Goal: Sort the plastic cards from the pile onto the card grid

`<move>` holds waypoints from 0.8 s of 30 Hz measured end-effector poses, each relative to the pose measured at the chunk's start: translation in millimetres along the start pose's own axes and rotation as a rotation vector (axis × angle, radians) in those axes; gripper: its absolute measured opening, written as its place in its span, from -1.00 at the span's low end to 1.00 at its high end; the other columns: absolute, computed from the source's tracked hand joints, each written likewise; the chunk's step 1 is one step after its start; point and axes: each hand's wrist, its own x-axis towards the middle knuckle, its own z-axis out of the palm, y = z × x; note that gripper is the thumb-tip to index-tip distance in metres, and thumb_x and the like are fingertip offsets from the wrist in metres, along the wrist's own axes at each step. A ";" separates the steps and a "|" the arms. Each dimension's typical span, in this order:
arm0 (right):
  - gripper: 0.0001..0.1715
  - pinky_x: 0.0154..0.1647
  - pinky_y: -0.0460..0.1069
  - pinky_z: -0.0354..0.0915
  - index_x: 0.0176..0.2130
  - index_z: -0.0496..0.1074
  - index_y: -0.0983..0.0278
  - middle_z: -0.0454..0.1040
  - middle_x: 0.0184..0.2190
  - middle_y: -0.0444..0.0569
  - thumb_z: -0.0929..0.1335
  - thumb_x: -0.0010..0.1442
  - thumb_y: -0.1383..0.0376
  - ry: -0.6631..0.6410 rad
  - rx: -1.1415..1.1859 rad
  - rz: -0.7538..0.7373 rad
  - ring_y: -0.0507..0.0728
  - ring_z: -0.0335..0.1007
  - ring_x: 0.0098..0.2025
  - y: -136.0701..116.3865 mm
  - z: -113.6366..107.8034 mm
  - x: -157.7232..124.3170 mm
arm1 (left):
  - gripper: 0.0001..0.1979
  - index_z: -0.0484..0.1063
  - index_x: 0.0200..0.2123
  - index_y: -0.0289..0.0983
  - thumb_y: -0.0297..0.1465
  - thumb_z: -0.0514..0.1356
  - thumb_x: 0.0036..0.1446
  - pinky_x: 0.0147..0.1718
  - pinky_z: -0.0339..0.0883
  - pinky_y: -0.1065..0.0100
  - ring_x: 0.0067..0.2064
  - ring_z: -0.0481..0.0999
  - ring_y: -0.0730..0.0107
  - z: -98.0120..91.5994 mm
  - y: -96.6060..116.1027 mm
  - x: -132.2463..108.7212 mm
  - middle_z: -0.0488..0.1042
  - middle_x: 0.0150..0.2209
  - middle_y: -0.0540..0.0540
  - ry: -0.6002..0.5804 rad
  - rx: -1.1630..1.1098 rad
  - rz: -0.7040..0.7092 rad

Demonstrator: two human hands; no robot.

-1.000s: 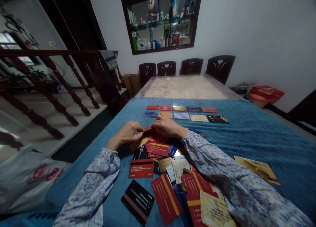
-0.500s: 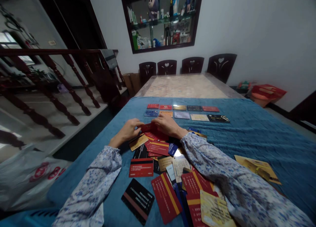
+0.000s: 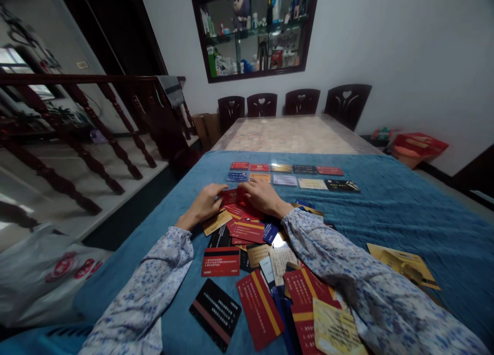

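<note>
A dark red card (image 3: 231, 195) is between my two hands, just in front of two rows of laid-out cards. My left hand (image 3: 206, 203) has its closed fingers at the card's left edge. The card's right end is gripped by my right hand (image 3: 262, 194), which hides part of it. Below my hands spreads a loose pile of cards, among them a red card with a gold stripe (image 3: 248, 231), a gold card (image 3: 217, 222) and a blue card (image 3: 271, 232). Nearer to me lie a black card (image 3: 216, 314) and a large red card (image 3: 260, 308).
An orange card (image 3: 259, 178), a white card (image 3: 284, 180) and a black card (image 3: 342, 185) are in the front row. A gold packet (image 3: 403, 265) lies at the right on the blue cloth (image 3: 401, 206). Chairs (image 3: 303, 102) stand behind the table.
The red card has tipped so that more of its face shows. My left hand has shifted slightly right, while my right hand stays nearly in place.
</note>
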 end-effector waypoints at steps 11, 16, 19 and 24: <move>-0.44 0.09 0.14 0.16 0.29 0.33 0.32 0.47 0.13 0.23 0.30 0.32 0.41 -0.089 -0.010 0.045 0.30 0.35 0.14 -10.0 -8.1 -3.5 | -0.76 0.47 -0.04 -0.26 -0.50 0.17 0.22 -0.03 0.42 0.17 -0.14 0.54 0.16 11.9 -7.2 0.9 0.58 -0.18 -0.15 0.056 0.053 0.029; -0.47 0.09 0.14 0.16 0.27 0.33 0.34 0.44 0.14 0.26 0.27 0.34 0.42 -0.097 -0.006 0.049 0.30 0.33 0.14 -10.0 -8.9 -3.5 | -0.76 0.44 -0.02 -0.25 -0.48 0.14 0.25 -0.11 0.42 0.22 -0.22 0.56 0.21 15.6 -6.2 1.9 0.59 -0.21 -0.14 0.048 0.016 -0.008; -0.48 0.07 0.15 0.17 0.26 0.33 0.34 0.43 0.13 0.26 0.26 0.34 0.42 -0.098 -0.007 0.052 0.30 0.31 0.13 -10.6 -11.0 -4.0 | -0.76 0.43 -0.02 -0.25 -0.49 0.13 0.25 -0.11 0.43 0.22 -0.22 0.56 0.21 16.9 -5.7 2.5 0.59 -0.21 -0.14 0.052 0.003 -0.020; -0.44 0.04 0.14 0.17 0.26 0.34 0.37 0.41 0.11 0.28 0.28 0.29 0.42 -0.085 -0.020 0.058 0.31 0.28 0.10 -9.4 -10.3 -4.7 | -0.73 0.44 0.00 -0.28 -0.49 0.11 0.25 -0.04 0.45 0.18 -0.15 0.57 0.17 20.1 -6.8 4.5 0.59 -0.15 -0.17 0.064 0.000 -0.027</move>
